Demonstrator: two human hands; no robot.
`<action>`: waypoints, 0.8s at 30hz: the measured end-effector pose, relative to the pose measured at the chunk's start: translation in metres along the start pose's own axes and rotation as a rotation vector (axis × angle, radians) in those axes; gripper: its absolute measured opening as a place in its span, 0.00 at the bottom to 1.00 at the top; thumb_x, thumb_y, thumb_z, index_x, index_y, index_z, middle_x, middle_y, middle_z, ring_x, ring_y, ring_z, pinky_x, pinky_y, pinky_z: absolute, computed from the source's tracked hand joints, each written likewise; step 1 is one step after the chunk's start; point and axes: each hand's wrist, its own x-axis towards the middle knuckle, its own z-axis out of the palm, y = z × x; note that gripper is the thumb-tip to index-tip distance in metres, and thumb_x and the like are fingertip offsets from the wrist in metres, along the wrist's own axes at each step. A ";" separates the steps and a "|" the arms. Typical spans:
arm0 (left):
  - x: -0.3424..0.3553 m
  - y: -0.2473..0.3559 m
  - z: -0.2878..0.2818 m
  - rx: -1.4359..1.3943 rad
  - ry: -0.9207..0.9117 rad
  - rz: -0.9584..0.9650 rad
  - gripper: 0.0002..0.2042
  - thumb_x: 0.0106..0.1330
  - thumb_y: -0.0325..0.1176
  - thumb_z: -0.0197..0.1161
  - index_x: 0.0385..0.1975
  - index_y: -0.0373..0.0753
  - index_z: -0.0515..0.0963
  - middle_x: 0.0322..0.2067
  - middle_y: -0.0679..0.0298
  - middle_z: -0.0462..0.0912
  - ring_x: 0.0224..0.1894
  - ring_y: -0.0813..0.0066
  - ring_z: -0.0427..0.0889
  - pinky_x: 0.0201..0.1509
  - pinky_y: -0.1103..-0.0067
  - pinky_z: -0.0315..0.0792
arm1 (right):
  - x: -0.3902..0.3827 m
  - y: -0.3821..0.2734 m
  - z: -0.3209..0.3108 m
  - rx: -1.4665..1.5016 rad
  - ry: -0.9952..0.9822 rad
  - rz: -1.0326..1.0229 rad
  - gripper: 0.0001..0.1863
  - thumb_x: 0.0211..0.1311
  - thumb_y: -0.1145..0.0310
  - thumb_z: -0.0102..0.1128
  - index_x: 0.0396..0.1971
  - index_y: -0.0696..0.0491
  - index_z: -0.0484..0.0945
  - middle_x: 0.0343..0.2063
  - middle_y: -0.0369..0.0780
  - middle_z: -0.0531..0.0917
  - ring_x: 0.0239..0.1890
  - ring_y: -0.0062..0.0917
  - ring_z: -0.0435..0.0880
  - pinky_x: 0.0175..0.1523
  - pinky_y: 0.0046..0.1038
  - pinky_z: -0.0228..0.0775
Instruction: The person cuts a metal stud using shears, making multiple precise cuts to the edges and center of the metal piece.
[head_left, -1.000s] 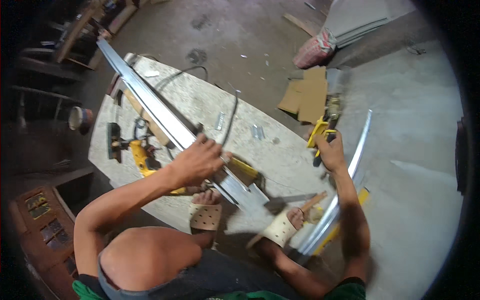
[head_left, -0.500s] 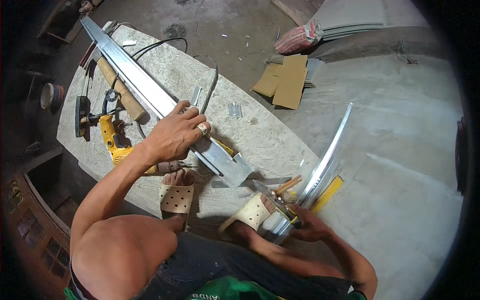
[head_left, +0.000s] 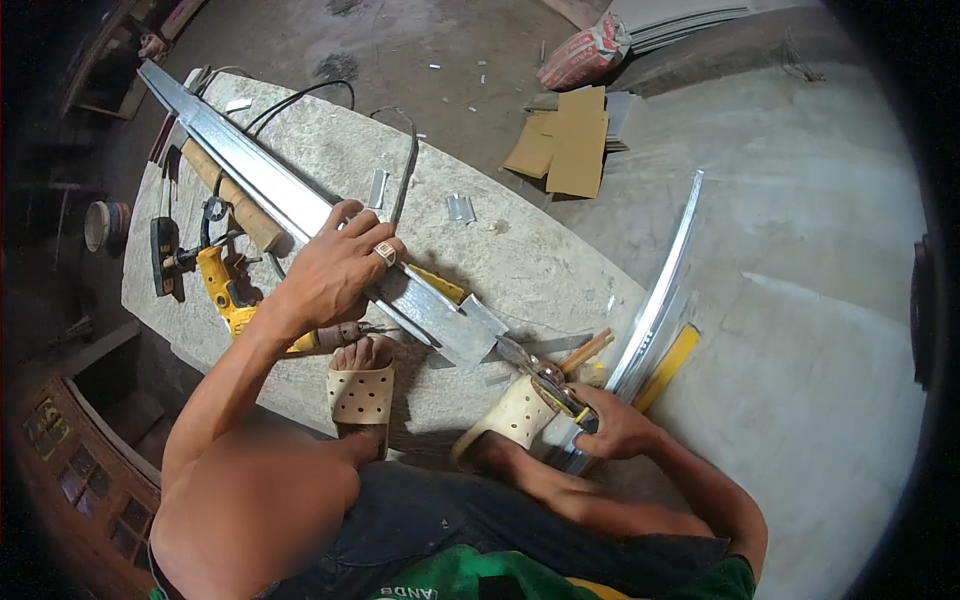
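Note:
A long silver metal channel (head_left: 265,175) lies slantwise across a pale, rough board. My left hand (head_left: 345,262), a ring on one finger, is wrapped over the channel near its close end. That end finishes in a flat tab with a side flap bent outward. In my right hand (head_left: 615,422) is a pair of tin snips (head_left: 552,380) with dark, yellow-marked handles. The tips of the snips meet the corner of the tab; whether metal lies between the blades I cannot tell. Something yellow (head_left: 438,283) shows beside the channel.
A yellow power drill (head_left: 222,285) and a tan wooden rod (head_left: 235,200) lie left of the channel. Small metal offcuts (head_left: 460,208) dot the board (head_left: 540,260). My sandalled feet rest on it. More metal strips (head_left: 660,290) and a yellow bar (head_left: 668,368) are at right, cardboard (head_left: 578,140) beyond.
My right hand has brought the snips up and left, from just short of the channel's end to touching its corner. My left hand keeps its hold. The whole view has shifted slightly.

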 end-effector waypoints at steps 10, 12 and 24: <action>-0.002 0.002 -0.002 -0.038 0.006 -0.006 0.11 0.56 0.28 0.53 0.39 0.39 0.73 0.36 0.59 0.74 0.50 0.58 0.72 0.66 0.59 0.57 | 0.003 -0.017 -0.001 0.022 -0.027 0.017 0.31 0.45 0.67 0.60 0.52 0.61 0.68 0.44 0.50 0.78 0.47 0.34 0.76 0.55 0.34 0.66; -0.003 0.001 -0.001 -0.025 0.005 0.001 0.12 0.57 0.29 0.52 0.41 0.38 0.74 0.36 0.60 0.73 0.49 0.60 0.72 0.66 0.60 0.57 | 0.004 -0.018 -0.002 0.052 -0.046 0.040 0.30 0.45 0.67 0.60 0.52 0.61 0.68 0.43 0.49 0.79 0.46 0.33 0.77 0.54 0.33 0.67; -0.005 0.000 0.001 -0.005 0.016 0.025 0.13 0.57 0.29 0.52 0.42 0.38 0.74 0.36 0.60 0.73 0.48 0.61 0.72 0.65 0.61 0.58 | 0.006 -0.018 0.001 -0.022 -0.038 -0.037 0.31 0.47 0.69 0.60 0.54 0.63 0.67 0.43 0.50 0.78 0.47 0.33 0.77 0.54 0.32 0.68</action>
